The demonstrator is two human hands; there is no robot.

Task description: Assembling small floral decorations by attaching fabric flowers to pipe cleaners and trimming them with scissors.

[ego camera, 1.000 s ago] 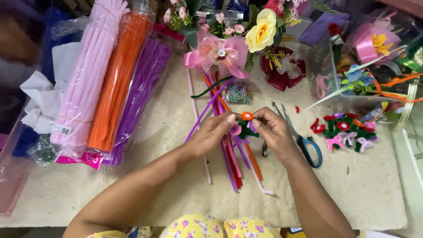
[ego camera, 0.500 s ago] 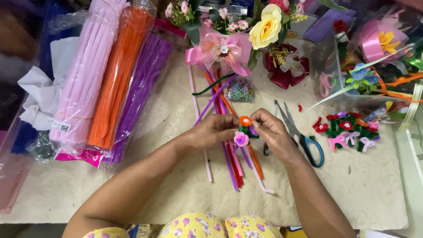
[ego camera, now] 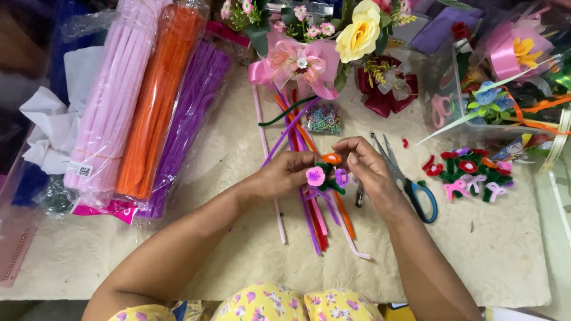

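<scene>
The left hand [ego camera: 284,174] and the right hand [ego camera: 364,166] meet over the middle of the worktop [ego camera: 238,255], and both pinch with the fingertips a small cluster of pipe-cleaner flowers [ego camera: 326,174]: one pink, one orange, one purple, with green parts between them. The cluster is held just above a bundle of loose pipe cleaners [ego camera: 312,208] in red, purple, pink and orange, which lies on the worktop under the hands. Just to the right of the cluster lie scissors with blue handles [ego camera: 410,184]. Further to the right of the cluster is a group of small finished flowers [ego camera: 470,175]. Well to the left of the cluster lie three long packs of pipe cleaners: pink [ego camera: 110,101], orange [ego camera: 157,101] and purple [ego camera: 190,119]. Beyond the cluster stand a pink ribbon bow [ego camera: 297,65] and a yellow artificial rose [ego camera: 358,32].
</scene>
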